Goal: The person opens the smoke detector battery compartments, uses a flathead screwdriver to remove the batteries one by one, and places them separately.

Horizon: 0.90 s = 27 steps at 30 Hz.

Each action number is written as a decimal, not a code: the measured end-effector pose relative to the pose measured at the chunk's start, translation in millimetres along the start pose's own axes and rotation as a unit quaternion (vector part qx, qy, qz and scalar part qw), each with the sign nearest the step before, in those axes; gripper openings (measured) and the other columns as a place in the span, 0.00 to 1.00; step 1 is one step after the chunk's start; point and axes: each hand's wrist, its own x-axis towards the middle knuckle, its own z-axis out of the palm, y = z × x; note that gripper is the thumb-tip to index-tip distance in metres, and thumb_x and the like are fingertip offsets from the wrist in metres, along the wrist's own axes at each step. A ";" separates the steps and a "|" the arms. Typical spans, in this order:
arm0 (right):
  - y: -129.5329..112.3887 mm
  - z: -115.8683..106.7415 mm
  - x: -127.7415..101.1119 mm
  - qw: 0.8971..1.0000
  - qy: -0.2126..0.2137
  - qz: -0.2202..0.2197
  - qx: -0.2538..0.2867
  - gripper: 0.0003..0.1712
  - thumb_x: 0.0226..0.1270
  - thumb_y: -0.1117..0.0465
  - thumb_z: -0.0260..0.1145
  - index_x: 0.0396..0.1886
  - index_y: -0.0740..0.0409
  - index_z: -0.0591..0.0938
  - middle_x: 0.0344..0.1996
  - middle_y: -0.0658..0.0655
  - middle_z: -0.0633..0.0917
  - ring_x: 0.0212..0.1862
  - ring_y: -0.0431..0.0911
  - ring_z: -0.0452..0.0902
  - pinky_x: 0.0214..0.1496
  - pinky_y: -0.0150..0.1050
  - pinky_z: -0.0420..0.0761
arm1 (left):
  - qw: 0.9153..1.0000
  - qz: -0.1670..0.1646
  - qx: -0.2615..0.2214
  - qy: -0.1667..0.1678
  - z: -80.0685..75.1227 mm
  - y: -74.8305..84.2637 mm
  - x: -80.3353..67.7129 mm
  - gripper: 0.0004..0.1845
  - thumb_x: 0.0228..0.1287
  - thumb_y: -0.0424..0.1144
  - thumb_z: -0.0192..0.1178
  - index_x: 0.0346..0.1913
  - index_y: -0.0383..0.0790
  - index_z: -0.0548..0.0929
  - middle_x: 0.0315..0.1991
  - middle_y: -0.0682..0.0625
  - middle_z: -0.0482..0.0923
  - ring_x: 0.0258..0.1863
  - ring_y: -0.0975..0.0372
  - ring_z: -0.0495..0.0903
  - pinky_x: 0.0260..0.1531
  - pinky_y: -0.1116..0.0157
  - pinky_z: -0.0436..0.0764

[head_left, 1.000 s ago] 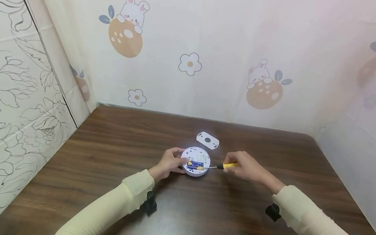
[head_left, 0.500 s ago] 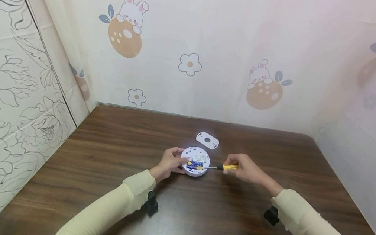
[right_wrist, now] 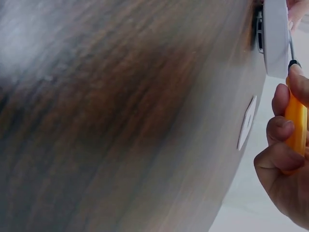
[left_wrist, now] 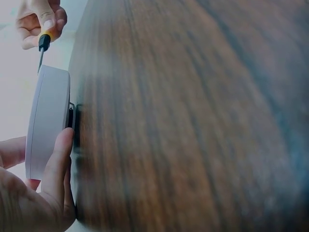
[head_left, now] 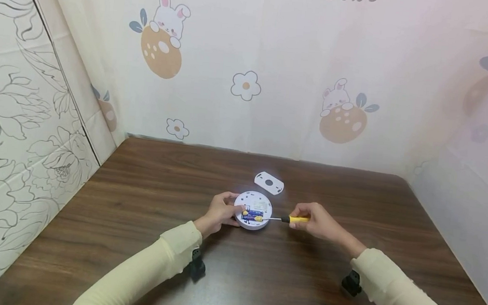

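Note:
My left hand (head_left: 220, 212) grips a round white smoke-alarm-like device (head_left: 260, 199) by its left side, thumb on the upper face and fingers at the rim. Blue batteries (head_left: 252, 213) show in an open bay on that face, with yellow patches on them. In my right hand (head_left: 319, 222) is a screwdriver (head_left: 299, 220) with a yellow handle and black collar. Its thin shaft lies across the device's right rim, the tip at the lower battery; exact contact cannot be told. The left wrist view shows the device (left_wrist: 47, 116) edge-on, slightly above the brown table.
Behind the device, a flat white mounting plate (head_left: 276, 188) with a central hole lies on the dark wooden table (head_left: 172, 180). Printed curtains (head_left: 282, 112) stand along the table's back and sides. A black wrist camera (head_left: 196, 267) hangs under each sleeve.
My right hand and the screwdriver handle have dropped slightly toward me, so the shaft lies more level. The left hand and the device have hardly moved.

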 end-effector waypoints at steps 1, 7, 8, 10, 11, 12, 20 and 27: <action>1.1 0.7 -0.2 1.000 -0.002 0.000 0.005 0.04 0.57 0.68 0.71 0.30 0.59 0.83 0.27 0.51 0.82 0.28 0.46 0.72 0.28 0.33 0.76 | 1.000 -0.001 -0.001 0.000 0.2 -0.2 -0.1 0.22 0.57 0.23 0.63 0.57 0.29 0.75 0.37 0.39 0.75 0.25 0.59 0.80 0.22 0.58 0.86; 5.3 3.0 -0.7 1.000 -0.006 -0.001 0.029 0.05 0.57 0.67 0.71 0.32 0.61 0.83 0.27 0.53 0.82 0.28 0.46 0.72 0.27 0.32 0.74 | 1.000 -0.005 -0.004 0.007 0.2 -0.3 0.7 0.23 0.57 0.23 0.63 0.57 0.29 0.75 0.39 0.39 0.75 0.24 0.59 0.81 0.22 0.58 0.86; 5.9 3.1 -0.6 1.000 -0.006 -0.001 0.031 0.05 0.57 0.66 0.71 0.32 0.61 0.83 0.27 0.53 0.82 0.28 0.46 0.72 0.27 0.32 0.74 | 1.000 -0.006 -0.003 0.008 0.1 -0.1 0.8 0.23 0.57 0.23 0.63 0.57 0.29 0.75 0.39 0.39 0.75 0.24 0.59 0.81 0.22 0.58 0.86; 7.1 3.6 -0.1 0.999 -0.006 -0.001 0.034 0.05 0.57 0.66 0.71 0.33 0.61 0.83 0.27 0.53 0.82 0.28 0.46 0.72 0.27 0.33 0.74 | 1.000 -0.007 -0.002 0.007 0.0 0.4 0.8 0.22 0.57 0.23 0.63 0.57 0.29 0.75 0.40 0.38 0.75 0.25 0.58 0.81 0.22 0.58 0.86; 7.8 3.9 0.2 0.999 -0.007 -0.002 0.036 0.05 0.58 0.66 0.71 0.33 0.61 0.83 0.27 0.53 0.82 0.28 0.46 0.72 0.27 0.32 0.74 | 1.000 -0.007 -0.001 0.007 0.0 0.6 0.7 0.23 0.57 0.23 0.63 0.57 0.29 0.75 0.40 0.38 0.75 0.25 0.58 0.81 0.22 0.58 0.86; 8.5 4.3 0.6 0.999 -0.006 -0.002 0.038 0.05 0.58 0.67 0.71 0.33 0.62 0.83 0.27 0.53 0.82 0.28 0.45 0.71 0.27 0.32 0.74 | 1.000 -0.008 -0.001 0.007 -0.1 1.0 0.7 0.22 0.57 0.23 0.63 0.57 0.30 0.75 0.41 0.38 0.75 0.26 0.58 0.81 0.22 0.58 0.86; 15.5 8.3 2.1 0.998 -0.001 -0.007 0.056 0.04 0.58 0.69 0.70 0.32 0.63 0.83 0.30 0.55 0.82 0.28 0.44 0.72 0.28 0.31 0.73 | 1.000 -0.009 -0.005 0.005 0.1 1.4 2.0 0.22 0.57 0.24 0.64 0.56 0.30 0.76 0.40 0.38 0.75 0.26 0.58 0.80 0.23 0.57 0.86; 20.0 10.2 1.6 0.997 -0.005 -0.007 0.081 0.04 0.58 0.70 0.70 0.31 0.64 0.82 0.31 0.57 0.83 0.28 0.42 0.72 0.28 0.30 0.72 | 1.000 -0.016 -0.004 0.006 0.2 1.5 2.4 0.22 0.57 0.24 0.64 0.57 0.31 0.76 0.40 0.39 0.75 0.26 0.58 0.80 0.23 0.58 0.86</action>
